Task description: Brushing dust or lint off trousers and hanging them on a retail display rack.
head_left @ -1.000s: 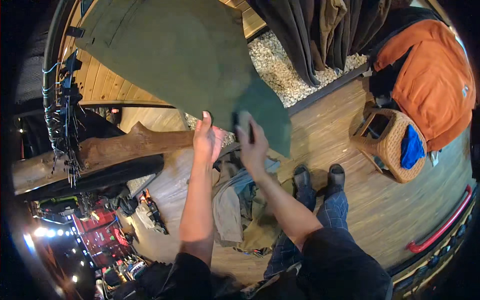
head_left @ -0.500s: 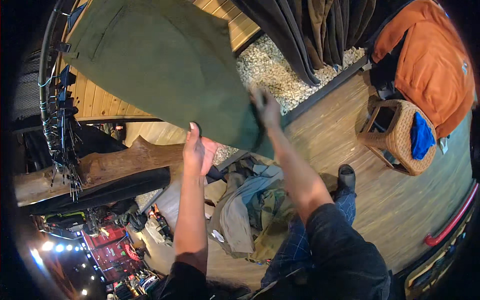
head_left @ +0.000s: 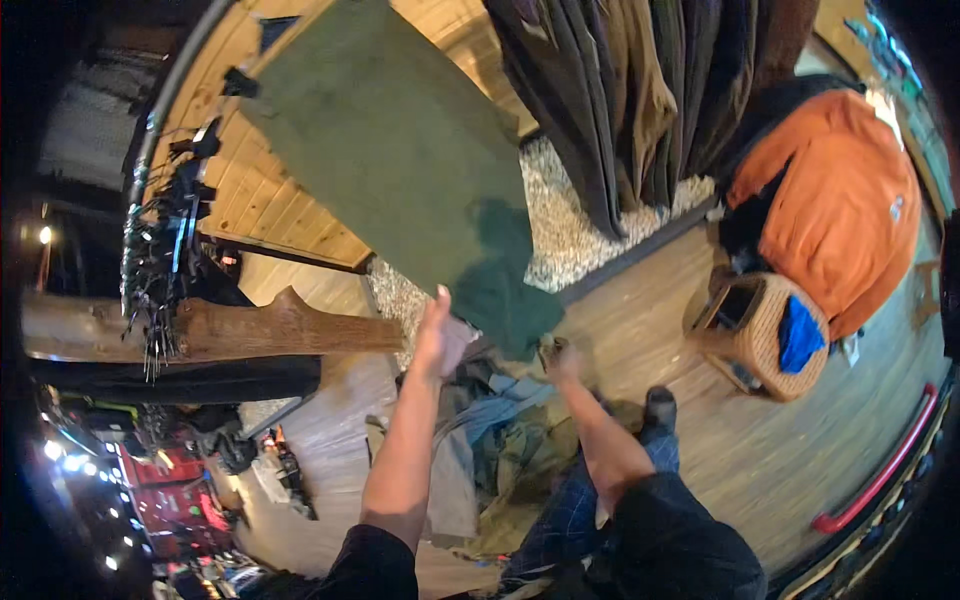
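Note:
A large dark green garment, which looks like trousers [head_left: 390, 150], hangs down from a dark clip at its upper left corner. My left hand [head_left: 438, 338] is at its lower left edge, fingers stretched up and palm turned toward the cloth. At the lower right corner, beside the hem, is my right hand [head_left: 562, 362] with curled fingers. A small dark shape shows at those fingertips, too blurred to name. Below both hands, a heap of clothes [head_left: 490, 440] in grey, blue and olive lies on the floor.
Dark and brown trousers [head_left: 640, 100] hang over a pebble strip [head_left: 570, 220]. A wicker stool [head_left: 770, 345] bearing a blue cloth [head_left: 800, 335] stands at right beside an orange jacket [head_left: 840, 200]. A wooden log [head_left: 270, 330] and a metal rail with clips [head_left: 150, 150] are at left.
My right hand has moved down along the garment to its hem. My left hand sits lower and further right in view. The whole scene has shifted with my head.

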### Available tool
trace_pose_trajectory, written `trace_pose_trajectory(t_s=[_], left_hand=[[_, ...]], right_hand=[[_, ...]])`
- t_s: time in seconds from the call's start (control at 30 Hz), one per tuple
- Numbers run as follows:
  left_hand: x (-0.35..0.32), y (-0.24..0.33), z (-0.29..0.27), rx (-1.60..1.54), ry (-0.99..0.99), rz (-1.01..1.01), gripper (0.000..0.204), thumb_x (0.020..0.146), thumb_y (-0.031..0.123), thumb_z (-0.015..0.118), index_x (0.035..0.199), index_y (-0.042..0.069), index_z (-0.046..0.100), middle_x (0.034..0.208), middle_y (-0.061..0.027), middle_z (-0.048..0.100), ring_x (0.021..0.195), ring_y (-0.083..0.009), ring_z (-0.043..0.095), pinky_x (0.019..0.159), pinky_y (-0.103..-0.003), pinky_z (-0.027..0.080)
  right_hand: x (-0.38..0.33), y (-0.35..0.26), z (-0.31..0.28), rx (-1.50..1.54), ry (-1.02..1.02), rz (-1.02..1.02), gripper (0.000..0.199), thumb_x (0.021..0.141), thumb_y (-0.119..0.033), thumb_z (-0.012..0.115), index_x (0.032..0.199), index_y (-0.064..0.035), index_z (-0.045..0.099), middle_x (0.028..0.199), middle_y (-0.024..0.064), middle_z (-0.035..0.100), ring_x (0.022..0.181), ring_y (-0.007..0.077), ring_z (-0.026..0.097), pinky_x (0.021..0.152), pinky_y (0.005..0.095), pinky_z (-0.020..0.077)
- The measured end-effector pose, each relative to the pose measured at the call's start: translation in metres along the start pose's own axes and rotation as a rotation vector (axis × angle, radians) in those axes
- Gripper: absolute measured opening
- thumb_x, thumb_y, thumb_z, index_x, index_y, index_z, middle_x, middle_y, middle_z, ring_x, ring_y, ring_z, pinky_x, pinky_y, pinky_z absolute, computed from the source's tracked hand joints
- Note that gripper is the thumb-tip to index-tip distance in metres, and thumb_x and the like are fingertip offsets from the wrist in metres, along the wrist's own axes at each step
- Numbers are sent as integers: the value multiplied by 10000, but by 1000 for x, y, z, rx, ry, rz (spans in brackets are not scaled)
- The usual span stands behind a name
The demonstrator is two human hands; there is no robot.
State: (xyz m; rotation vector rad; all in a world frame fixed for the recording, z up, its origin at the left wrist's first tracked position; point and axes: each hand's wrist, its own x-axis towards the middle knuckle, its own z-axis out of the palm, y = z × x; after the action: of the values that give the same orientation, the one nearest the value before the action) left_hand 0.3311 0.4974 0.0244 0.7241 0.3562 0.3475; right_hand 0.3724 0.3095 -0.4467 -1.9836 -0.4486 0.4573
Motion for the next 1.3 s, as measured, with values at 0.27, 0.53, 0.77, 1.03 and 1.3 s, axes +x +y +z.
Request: trace_pose_trajectory(t_s=[0.27,0.53,0.77,1.03,1.3], left_hand=[[-92,60,-71,120,486,53,425,981,372,568,1289,83,525,1233,-39,599,1085,-193,572,917,-384,450],[-59,24,-45,645,532,143,254,1000,325,550,936,93,632,808,37,559,722,-55,475,635,-238,391],[-19,33,-42,772,336,72,245,936,186,589,1102,9,626,944,-73,660,871,-173,588,812,-314,460],[45,237,63,612,626,1000,517,950,202,599,1409,12,456,1344,-83,559,1247,-174,473,1083,-333,324],[77,275,113,861,489,1167,426,981,88,515,1385,-36,462,1361,-161,566,1193,-213,582,990,-299,423]], right_hand=[[94,-573,-125,234,136,-410,477,836,-332,707,1127,35,616,1053,245,656,939,396,657,809,391,513],[147,-806,-155,252,-303,-330,523,785,-471,778,946,12,657,770,31,640,629,133,592,600,296,478],[179,-854,-123,793,-801,177,373,836,-456,726,793,-125,560,618,-15,506,496,129,488,475,314,453],[195,-829,-123,954,-859,171,306,867,-402,708,805,-163,526,668,-31,513,560,115,511,502,302,459],[219,-830,-129,1068,-932,335,307,874,-393,708,757,-192,507,610,-74,464,567,97,500,529,330,471]])
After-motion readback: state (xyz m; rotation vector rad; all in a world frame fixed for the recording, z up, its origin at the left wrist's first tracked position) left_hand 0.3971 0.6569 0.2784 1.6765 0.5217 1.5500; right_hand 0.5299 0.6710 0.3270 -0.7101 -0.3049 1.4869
